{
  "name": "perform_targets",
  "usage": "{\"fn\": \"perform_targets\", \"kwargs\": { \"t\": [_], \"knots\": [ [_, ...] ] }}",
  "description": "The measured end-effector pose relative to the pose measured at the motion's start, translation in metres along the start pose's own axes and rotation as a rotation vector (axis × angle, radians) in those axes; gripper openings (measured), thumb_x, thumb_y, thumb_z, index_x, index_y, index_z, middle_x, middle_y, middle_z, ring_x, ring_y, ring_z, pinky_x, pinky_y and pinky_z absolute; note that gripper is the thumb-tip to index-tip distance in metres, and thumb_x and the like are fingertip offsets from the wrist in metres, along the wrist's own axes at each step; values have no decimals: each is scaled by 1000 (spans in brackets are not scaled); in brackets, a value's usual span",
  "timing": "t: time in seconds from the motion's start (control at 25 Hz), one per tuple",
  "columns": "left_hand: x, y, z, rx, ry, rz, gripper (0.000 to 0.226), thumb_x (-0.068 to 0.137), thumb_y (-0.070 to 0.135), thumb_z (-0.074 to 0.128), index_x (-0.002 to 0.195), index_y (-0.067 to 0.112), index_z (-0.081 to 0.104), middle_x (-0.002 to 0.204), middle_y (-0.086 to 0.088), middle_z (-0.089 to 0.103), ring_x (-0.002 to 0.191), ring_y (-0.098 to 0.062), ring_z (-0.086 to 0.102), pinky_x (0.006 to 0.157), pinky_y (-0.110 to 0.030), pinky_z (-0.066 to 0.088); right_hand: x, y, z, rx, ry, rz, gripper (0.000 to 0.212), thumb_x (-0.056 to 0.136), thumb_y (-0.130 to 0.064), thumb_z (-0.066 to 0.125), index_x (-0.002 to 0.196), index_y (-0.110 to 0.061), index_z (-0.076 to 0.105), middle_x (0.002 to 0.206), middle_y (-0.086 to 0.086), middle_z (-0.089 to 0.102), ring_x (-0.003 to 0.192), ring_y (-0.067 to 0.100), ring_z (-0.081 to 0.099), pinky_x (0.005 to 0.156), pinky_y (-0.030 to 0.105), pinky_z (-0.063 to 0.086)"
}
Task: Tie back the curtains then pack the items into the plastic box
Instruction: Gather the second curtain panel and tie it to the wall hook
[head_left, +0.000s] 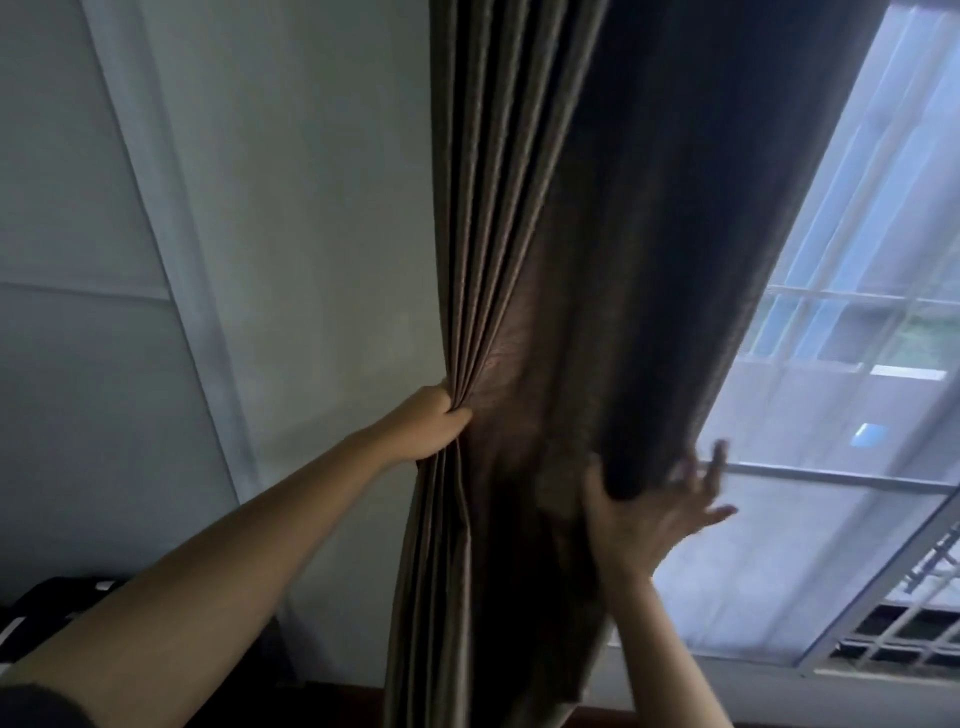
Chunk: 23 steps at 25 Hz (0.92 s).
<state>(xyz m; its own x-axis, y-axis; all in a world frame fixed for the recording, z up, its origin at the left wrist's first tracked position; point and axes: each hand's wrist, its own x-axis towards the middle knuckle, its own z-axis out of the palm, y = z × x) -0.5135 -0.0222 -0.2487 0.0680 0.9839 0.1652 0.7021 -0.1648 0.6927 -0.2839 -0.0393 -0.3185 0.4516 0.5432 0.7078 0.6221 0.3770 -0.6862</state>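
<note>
A dark brown curtain (597, 260) hangs in gathered folds between a pale wall and a window. My left hand (426, 423) grips the pleated left edge of the curtain, fingers curled into the folds. My right hand (654, 509) is at the curtain's right edge, thumb in front of the cloth and fingers spread behind it, cupping the fold; the fingers are blurred. No tie-back, plastic box or loose items are in view.
The window (841, 415) with metal bars fills the right side. A pale wall (260, 260) with panel seams is on the left. Something dark with white marks (57, 603) lies at the lower left, beside my left arm.
</note>
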Motion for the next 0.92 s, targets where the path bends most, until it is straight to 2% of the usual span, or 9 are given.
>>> {"fn": "perform_targets", "kwargs": {
  "t": [0.08,0.12,0.2,0.24,0.36,0.52,0.6,0.72,0.92],
  "knots": [
    [-4,-7,-5,-90,-32,23,30,92,25,47,121,27,55,116,6,59,103,-7,55,79,-13,39,32,17,-1,86,-171,259,101,65,-35,75,144,-25,13,149,18,33,135,32,34,113,47,25],
    [-5,-7,-6,-106,-49,30,27,91,23,46,115,31,56,112,8,60,100,-5,56,77,-10,38,44,20,6,85,-305,325,99,68,-29,76,144,-29,12,140,19,45,124,37,46,100,43,39],
    [-5,-6,-6,-106,-44,26,23,90,19,45,106,32,56,107,7,61,98,-8,57,75,-12,39,55,10,27,-7,-528,295,79,74,-17,67,139,-21,22,115,23,62,102,45,58,73,37,43],
    [-4,-4,-6,-104,-26,21,22,91,18,45,106,28,57,107,4,61,101,-12,57,77,-16,40,55,4,41,-40,-595,239,70,76,-10,61,137,-16,28,108,25,63,97,46,59,68,35,40],
    [-2,-1,-4,-82,-25,7,26,92,18,44,114,18,58,113,-4,63,105,-19,58,84,-25,41,35,-18,75,62,-769,88,75,70,1,51,141,-13,31,116,21,64,105,39,58,74,29,41],
    [0,-4,-8,-68,22,-39,33,94,21,45,125,15,54,121,-9,60,113,-23,55,89,-26,38,-1,-36,91,295,-1068,-64,89,63,-6,46,146,-23,21,131,-6,52,121,12,49,88,12,37],
    [2,-4,-8,-58,45,-56,39,93,21,45,131,14,50,128,-10,57,118,-24,53,91,-24,36,-5,-37,92,334,-1117,-63,96,63,2,48,149,-24,13,143,-3,44,129,10,43,97,17,38],
    [3,0,-3,-63,10,-48,41,93,24,46,133,17,50,131,-9,57,118,-21,52,95,-26,38,-3,-28,88,363,-1121,-43,103,58,12,50,149,-20,14,141,-4,42,128,-1,39,97,6,36],
    [9,15,4,-38,-97,-62,37,94,23,42,123,4,54,124,-17,59,107,-23,56,94,-34,43,-18,-19,72,292,-1160,52,102,60,10,48,149,-26,12,136,-11,37,130,6,35,101,23,35]
  ]
}}
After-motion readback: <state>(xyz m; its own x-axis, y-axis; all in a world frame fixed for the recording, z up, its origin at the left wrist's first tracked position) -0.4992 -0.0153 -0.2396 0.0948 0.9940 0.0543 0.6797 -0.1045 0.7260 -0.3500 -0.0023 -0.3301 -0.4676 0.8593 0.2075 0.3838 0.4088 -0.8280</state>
